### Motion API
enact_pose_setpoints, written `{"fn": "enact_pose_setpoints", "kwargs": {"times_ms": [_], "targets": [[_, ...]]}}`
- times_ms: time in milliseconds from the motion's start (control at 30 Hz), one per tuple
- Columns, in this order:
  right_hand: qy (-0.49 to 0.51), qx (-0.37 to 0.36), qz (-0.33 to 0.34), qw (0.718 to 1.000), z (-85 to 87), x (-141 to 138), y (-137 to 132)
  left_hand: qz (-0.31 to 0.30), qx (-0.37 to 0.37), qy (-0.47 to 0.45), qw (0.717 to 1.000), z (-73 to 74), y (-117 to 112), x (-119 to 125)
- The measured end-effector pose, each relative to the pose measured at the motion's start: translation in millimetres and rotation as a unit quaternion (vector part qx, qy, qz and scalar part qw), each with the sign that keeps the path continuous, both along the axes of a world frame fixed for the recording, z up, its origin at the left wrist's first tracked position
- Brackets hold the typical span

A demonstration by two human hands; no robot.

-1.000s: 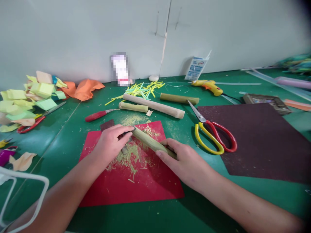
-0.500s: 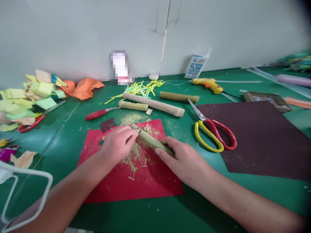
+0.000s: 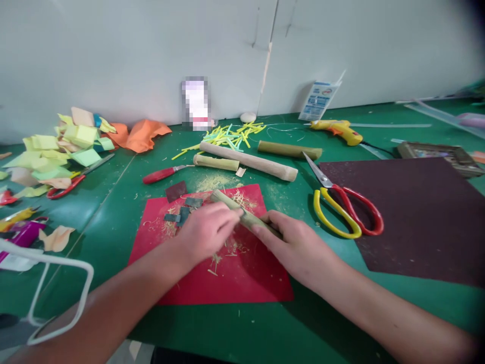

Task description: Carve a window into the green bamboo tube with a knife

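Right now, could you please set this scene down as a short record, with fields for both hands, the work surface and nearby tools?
left hand: fingertips against pale green cylindrical bamboo-like stick
right hand: gripping the stick's near end
beneath: red rectangular sheet with pale shavings
right side: metal scissors with red and yellow handles, partly over dark brown sheet
behind: slim red-handled metal tool

Pale grey wall [image 3: 113, 55], vertical seam [image 3: 266, 65], green tabletop [image 3: 227, 328]
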State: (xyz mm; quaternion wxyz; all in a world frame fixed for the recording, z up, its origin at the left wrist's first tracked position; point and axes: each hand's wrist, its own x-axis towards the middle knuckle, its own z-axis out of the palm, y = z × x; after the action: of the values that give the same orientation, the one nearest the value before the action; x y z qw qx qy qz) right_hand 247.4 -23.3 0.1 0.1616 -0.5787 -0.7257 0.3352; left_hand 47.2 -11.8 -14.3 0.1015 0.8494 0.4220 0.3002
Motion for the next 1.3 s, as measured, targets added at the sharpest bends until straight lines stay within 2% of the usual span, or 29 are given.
{"fn": "enact_pose_setpoints", "kwargs": {"times_ms": [67, 133, 267, 433, 567, 633, 833, 933, 1133, 1300], "targets": [[-0.005, -0.008, -0.001, 1.000, 0.9, -0.4, 0.5, 0.046, 0.016, 0.000, 0.999, 0.0, 2.8, -3.0], [-0.013, -0.010, 0.000, 1.000, 2.0, -0.9, 0.8, 0.062, 0.018, 0.002, 0.998, 0.3, 3.9, -4.0], [-0.021, -0.002, 0.002, 1.000, 2.6, -1.6, 1.0, -0.019, -0.010, -0.009, 1.000, 0.9, 2.4, -2.2], [-0.020, -0.014, 0.000, 1.000, 2.3, -1.8, 1.5, 0.055, 0.024, -0.003, 0.998, -1.4, 4.7, -5.6], [-0.026, 0.000, 0.008, 1.000, 3.4, -1.4, 0.5, 0.004, 0.012, 0.000, 1.000, -2.2, -1.3, 0.9], [-0.038, 0.001, 0.005, 0.999, 3.5, -1.0, -0.7, 0.003, 0.008, -0.009, 1.000, -1.7, -2.1, 1.2], [-0.067, 0.008, 0.018, 0.998, 1.0, -0.8, -3.5, 0.081, 0.008, 0.001, 0.997, -1.8, 10.9, -19.4], [-0.066, 0.015, 0.014, 0.998, 0.3, -1.3, -3.4, 0.109, 0.005, 0.012, 0.994, -2.3, 11.7, -20.2], [-0.067, 0.025, 0.017, 0.997, 0.4, -2.0, -3.2, -0.013, -0.004, 0.014, 1.000, -0.4, 2.9, -1.1], [-0.066, 0.025, 0.009, 0.997, -0.2, -1.5, -4.1, 0.047, 0.000, -0.004, 0.999, 1.2, 5.7, -0.3]]}}
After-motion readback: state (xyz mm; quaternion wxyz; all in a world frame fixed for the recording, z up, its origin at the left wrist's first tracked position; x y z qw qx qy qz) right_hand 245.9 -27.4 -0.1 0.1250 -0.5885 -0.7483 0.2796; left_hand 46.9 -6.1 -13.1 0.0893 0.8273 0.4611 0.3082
